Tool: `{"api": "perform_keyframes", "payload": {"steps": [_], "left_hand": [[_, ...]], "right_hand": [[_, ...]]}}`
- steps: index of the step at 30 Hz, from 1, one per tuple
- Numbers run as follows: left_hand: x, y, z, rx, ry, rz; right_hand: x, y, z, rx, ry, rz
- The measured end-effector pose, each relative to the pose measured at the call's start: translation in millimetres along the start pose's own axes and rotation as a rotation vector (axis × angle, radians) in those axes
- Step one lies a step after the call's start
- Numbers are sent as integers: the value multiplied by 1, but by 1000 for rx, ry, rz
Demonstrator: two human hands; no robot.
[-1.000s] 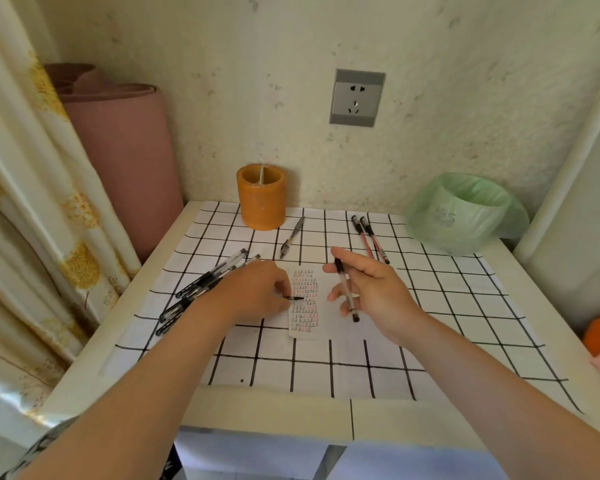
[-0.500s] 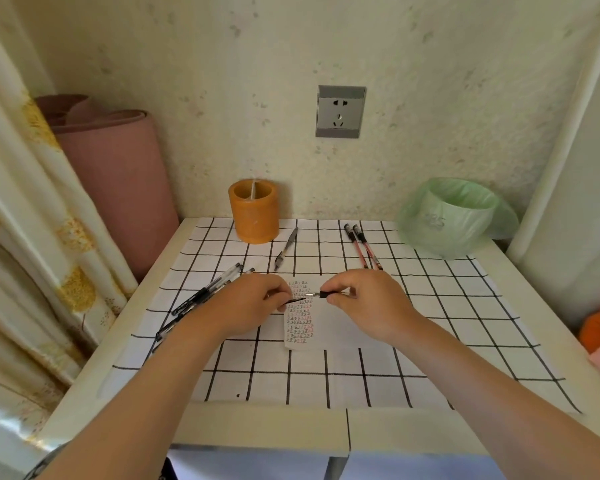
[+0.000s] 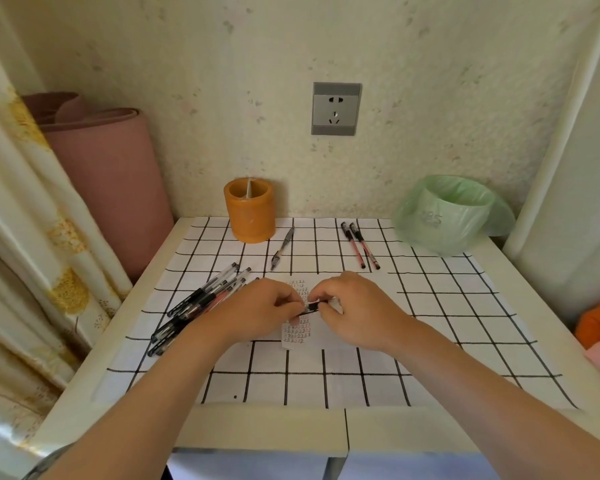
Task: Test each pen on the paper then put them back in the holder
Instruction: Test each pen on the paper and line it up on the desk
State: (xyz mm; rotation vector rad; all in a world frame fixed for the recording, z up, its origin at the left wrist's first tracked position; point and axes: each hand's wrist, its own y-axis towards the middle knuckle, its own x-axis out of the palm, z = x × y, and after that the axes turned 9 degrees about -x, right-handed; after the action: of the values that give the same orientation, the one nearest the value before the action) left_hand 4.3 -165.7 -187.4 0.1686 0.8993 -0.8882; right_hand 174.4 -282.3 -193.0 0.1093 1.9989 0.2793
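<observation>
My left hand [image 3: 257, 311] and my right hand [image 3: 352, 306] meet over the small paper [image 3: 298, 332], which is covered with rows of written marks. Between their fingertips they pinch a black pen [image 3: 311, 307] lying crosswise; whether the left holds its cap or its barrel I cannot tell. A pile of several black and pink pens [image 3: 201, 301] lies left of my left hand. One dark pen [image 3: 283, 248] lies in front of the orange holder [image 3: 250, 211]. Two red pens [image 3: 359, 244] lie side by side at the back right.
A bin lined with a green bag [image 3: 447, 214] stands at the back right corner. The table carries a white cloth with a black grid [image 3: 430, 306]. A pink rolled mat [image 3: 108, 181] and a curtain [image 3: 21, 237] stand to the left. A wall socket [image 3: 336, 109] is above.
My right hand, which held the pen up beside the paper, came left and now meets my left hand, both pinching the pen. The view tilted upward.
</observation>
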Motion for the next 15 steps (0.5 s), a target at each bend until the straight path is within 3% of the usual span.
{"api": "perform_keyframes", "payload": {"steps": [6,15], "left_hand": [[3,-5,12,-66,-165,-232],[0,-4,23,-104,-218,-278]], "right_hand": [[6,-2,-9,-67,-402,-98],[8,-2,-15,59,-317,-43]]}}
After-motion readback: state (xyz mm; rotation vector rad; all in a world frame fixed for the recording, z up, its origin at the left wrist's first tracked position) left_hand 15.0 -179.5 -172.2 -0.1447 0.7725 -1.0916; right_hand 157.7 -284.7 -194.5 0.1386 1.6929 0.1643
